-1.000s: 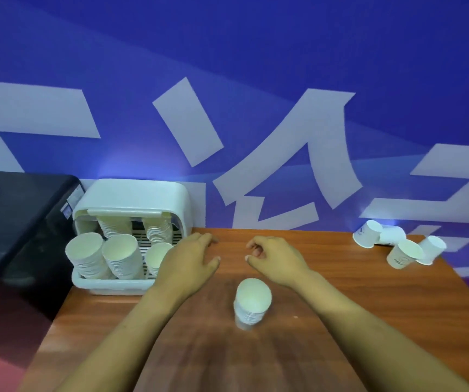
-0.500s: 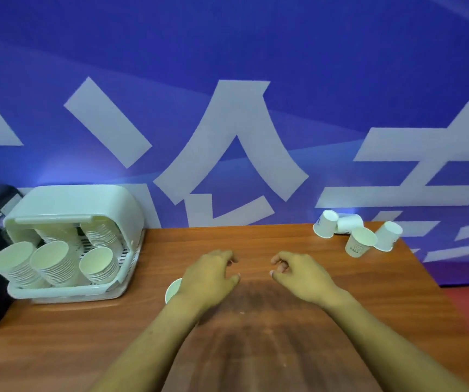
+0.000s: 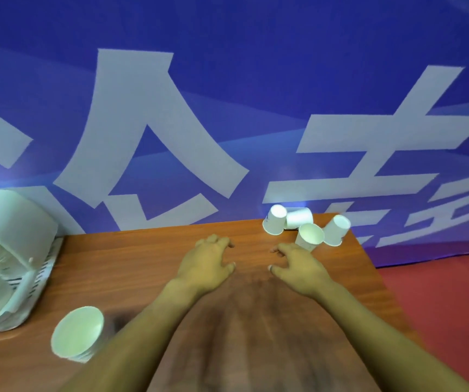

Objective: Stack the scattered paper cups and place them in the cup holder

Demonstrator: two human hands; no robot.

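Next, with loosely curled fingers holding nothing, reach right hand [image 3: 298, 267] toward upright cup [image 3: 309, 237] at one o'clock, left hand [image 3: 207, 261] perhaps steadying tipped cups [image 3: 298, 217].

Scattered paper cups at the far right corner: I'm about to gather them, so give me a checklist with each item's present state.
1. Right hand free, nearest the scattered paper cups: ok.
2. Left hand free: ok.
3. All four cups upright for nesting: not ok; at least one lies on its side.
4. Cups clear of the table edge: not ok, they sit at the corner.
5. Cup stack beside the cup holder upright: ok.
6. Free slot in holder: cannot tell.
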